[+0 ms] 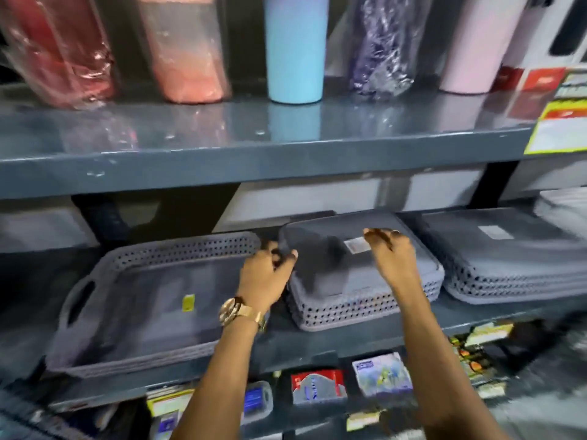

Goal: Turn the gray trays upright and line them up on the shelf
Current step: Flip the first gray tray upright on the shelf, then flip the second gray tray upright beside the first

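Observation:
Three groups of gray perforated trays sit on the middle shelf [317, 341]. At the left an upright tray stack [152, 300] shows its inside and a yellow sticker. In the middle an upside-down tray stack [362, 300] shows its flat bottom with a white label. My left hand [266, 268], with a gold watch on the wrist, grips that stack's left edge. My right hand [394, 252] rests on top of it beside the label, fingers spread. A second upside-down stack [508, 265] lies at the right.
The shelf above [254, 154] holds wrapped tumblers and a blue tumbler [295, 49]. White bins stand behind the trays. Small packaged goods [317, 385] fill the shelf below. A yellow price tag [559, 128] hangs at the upper right.

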